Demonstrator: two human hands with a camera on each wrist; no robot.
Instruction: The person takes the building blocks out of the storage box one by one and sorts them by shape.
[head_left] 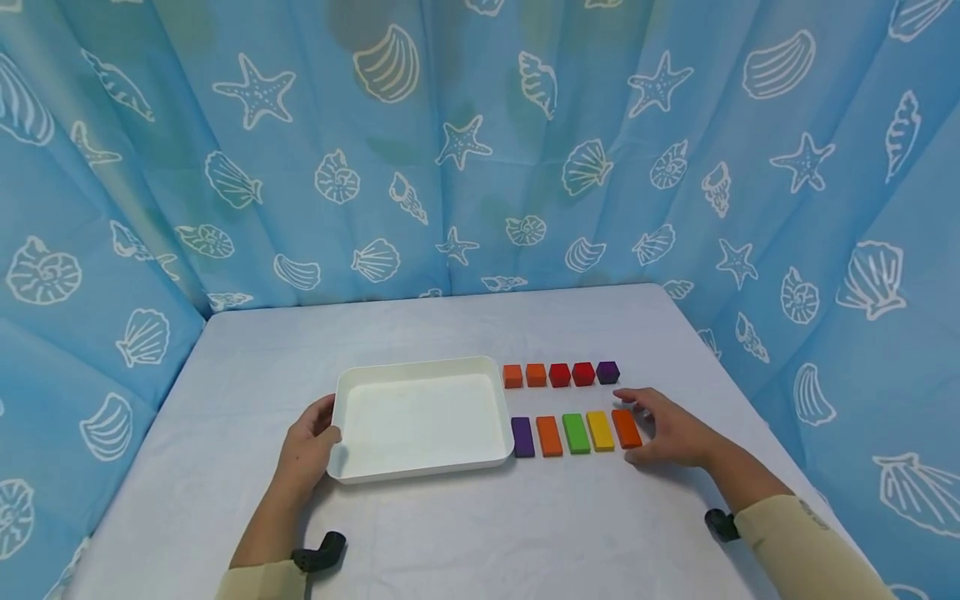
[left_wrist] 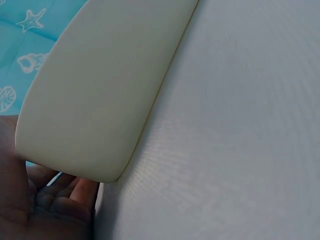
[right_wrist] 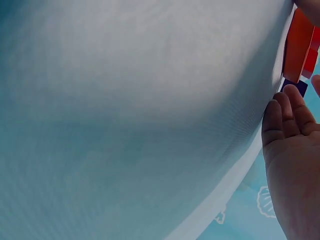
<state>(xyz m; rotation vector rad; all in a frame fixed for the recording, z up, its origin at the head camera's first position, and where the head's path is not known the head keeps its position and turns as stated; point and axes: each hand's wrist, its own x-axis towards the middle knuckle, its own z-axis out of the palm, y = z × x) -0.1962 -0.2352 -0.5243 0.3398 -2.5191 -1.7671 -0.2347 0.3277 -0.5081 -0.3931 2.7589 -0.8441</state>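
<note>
A white shallow tray [head_left: 420,475] lies on the table in the head view. My left hand [head_left: 306,446] grips its left end, thumb at the rim. In the left wrist view, curled fingers [left_wrist: 70,200] show behind the lower end of the tray [left_wrist: 95,110]. To the right, my right hand [head_left: 671,429] spans the rightmost orange rectangular block [head_left: 626,428], thumb at the near end and fingers beyond the far end. A gap shows between the fingertips [right_wrist: 291,91] and that orange block [right_wrist: 298,45] in the right wrist view.
Beside that block in the front row lie yellow [head_left: 600,431], green [head_left: 576,433], orange [head_left: 549,436] and purple [head_left: 522,437] blocks. Behind runs a row of smaller blocks: orange [head_left: 512,377], red [head_left: 559,375] and purple [head_left: 607,372]. A blue shell-print curtain [head_left: 465,208] encloses the white-covered table.
</note>
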